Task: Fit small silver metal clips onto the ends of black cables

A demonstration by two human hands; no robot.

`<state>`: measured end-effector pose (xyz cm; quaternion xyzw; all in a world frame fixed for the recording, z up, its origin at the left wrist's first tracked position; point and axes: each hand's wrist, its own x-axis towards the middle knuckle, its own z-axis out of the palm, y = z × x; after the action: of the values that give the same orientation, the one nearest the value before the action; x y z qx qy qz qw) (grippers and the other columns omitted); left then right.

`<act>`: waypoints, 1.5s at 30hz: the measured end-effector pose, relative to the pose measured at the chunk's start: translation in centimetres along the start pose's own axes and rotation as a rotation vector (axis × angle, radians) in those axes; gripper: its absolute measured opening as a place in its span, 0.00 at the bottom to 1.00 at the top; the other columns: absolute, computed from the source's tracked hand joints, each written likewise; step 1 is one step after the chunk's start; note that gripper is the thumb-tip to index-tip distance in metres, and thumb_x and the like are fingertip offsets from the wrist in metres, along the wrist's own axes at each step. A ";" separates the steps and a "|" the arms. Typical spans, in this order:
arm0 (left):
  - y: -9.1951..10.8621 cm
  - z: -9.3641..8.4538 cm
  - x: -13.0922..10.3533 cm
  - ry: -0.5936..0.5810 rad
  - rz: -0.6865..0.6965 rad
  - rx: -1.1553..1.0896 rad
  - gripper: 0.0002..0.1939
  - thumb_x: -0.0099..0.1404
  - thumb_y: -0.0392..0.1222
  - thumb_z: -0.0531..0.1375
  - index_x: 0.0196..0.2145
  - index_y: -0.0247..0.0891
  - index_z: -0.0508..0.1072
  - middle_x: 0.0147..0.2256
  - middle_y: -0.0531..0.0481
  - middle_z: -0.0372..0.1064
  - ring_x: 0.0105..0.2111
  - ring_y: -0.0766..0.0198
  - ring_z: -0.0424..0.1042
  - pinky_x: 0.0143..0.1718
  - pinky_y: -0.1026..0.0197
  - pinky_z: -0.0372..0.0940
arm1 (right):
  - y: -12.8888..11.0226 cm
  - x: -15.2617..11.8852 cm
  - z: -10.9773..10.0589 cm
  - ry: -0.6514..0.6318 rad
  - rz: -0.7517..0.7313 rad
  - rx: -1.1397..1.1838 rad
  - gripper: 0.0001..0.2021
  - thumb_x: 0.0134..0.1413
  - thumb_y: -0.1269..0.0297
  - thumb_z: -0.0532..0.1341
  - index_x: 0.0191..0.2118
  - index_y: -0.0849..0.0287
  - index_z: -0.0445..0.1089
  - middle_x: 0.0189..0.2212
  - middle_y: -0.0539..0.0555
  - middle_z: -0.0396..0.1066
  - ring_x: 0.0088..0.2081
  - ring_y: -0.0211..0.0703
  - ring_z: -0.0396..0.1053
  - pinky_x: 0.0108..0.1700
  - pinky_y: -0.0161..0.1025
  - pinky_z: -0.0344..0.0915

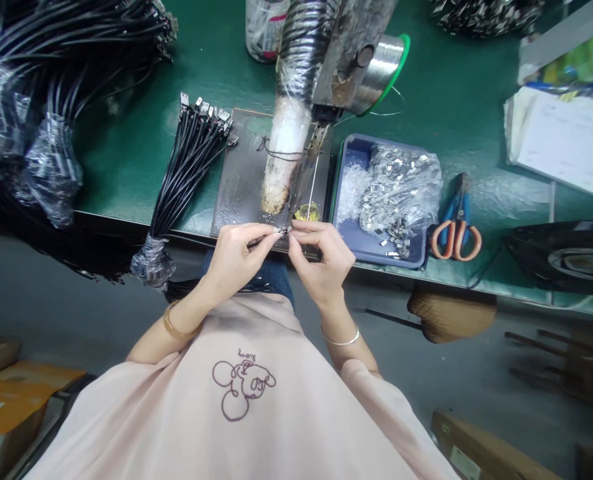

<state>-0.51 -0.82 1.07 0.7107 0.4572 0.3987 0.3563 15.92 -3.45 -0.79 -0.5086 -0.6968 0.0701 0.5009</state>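
Observation:
My left hand (241, 257) pinches the end of a black cable (262, 241) between thumb and forefinger at the table's front edge. Fingertip to fingertip with it, my right hand (322, 259) is closed in a pinch on a tiny piece at the cable's end, too small and covered to name. Just above the fingers are the slender metal rods of a soldering fixture (304, 177) and a yellow sponge-like piece (307, 212). A white-wrapped hose (287, 133) ends over the dark work plate (236, 173).
Left lie a bundle of black cables (184, 167) and larger cable bundles (76, 47). Right are a blue tray (376, 252) of small metal parts, cutters (460, 200) and orange-handled scissors (457, 241). A solder spool (384, 70) and a jar (265, 30) stand behind.

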 end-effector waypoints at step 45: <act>-0.6 0.3 -2.3 0.003 0.280 0.067 0.06 0.69 0.34 0.63 0.34 0.36 0.79 0.29 0.50 0.79 0.28 0.66 0.74 0.34 0.64 0.66 | -0.4 -1.5 -1.2 -0.049 0.199 0.163 0.05 0.59 0.71 0.65 0.32 0.56 0.72 0.33 0.51 0.80 0.35 0.38 0.79 0.33 0.34 0.76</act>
<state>-1.02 -2.81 -0.12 0.7785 0.3672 0.4298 0.2727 16.59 -5.27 -0.91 -0.5308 -0.6470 0.1884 0.5139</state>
